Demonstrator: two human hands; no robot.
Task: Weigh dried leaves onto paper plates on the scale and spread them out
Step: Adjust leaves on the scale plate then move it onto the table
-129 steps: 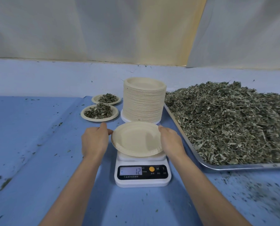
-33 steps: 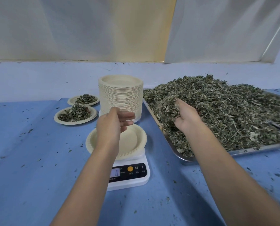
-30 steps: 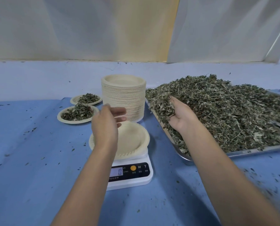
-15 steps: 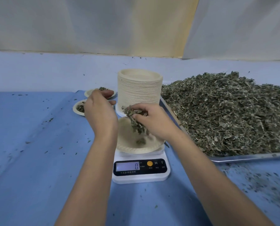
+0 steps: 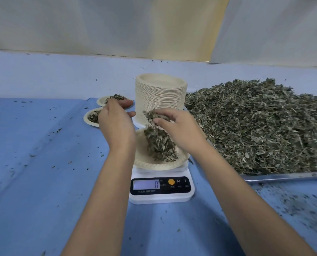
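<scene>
blue surface: right hand pinches dried leaves, dropping them onto paper plate on scale. left hand loose, holding nothing. risk: readout shows 0, likely lagging, easy overshoot; heap near rim may spill.

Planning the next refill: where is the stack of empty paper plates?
In the head view, the stack of empty plates stands centre, just behind the scale, with the leaf tray at its right and two filled plates at its left.
</scene>
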